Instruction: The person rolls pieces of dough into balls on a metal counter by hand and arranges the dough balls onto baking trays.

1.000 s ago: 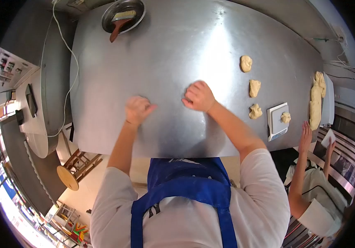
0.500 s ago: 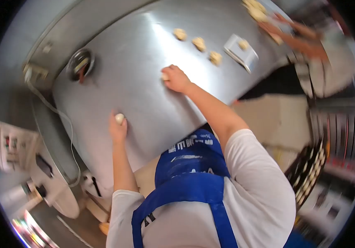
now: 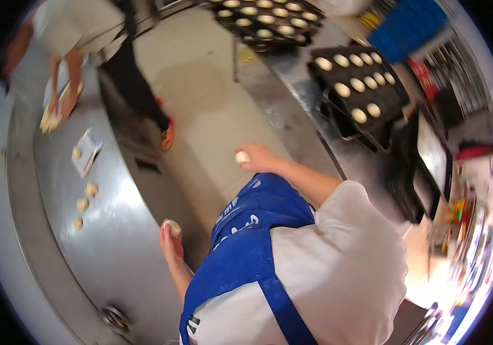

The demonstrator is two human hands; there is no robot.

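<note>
My left hand (image 3: 171,248) holds a smooth pale dough ball (image 3: 173,229) near the edge of the steel worktable (image 3: 108,253). Over the floor, in front of the blue apron, my right hand (image 3: 261,157) grips another round dough ball (image 3: 242,157). Three rough dough lumps (image 3: 83,204) lie in a row on the worktable. Beyond them stands a white scale (image 3: 89,154) with one dough piece (image 3: 76,153) on it.
At the far left a co-worker's hands (image 3: 68,102) press on a dough mass (image 3: 51,121). A black tray (image 3: 338,75) with several dough balls rests on the right counter (image 3: 304,86); another filled tray (image 3: 246,35) is farther back. A metal bowl (image 3: 114,319) sits near the bottom.
My view and body have turned right, from the worktable towards the trays. Both hands have left the tabletop, each still with a dough ball.
</note>
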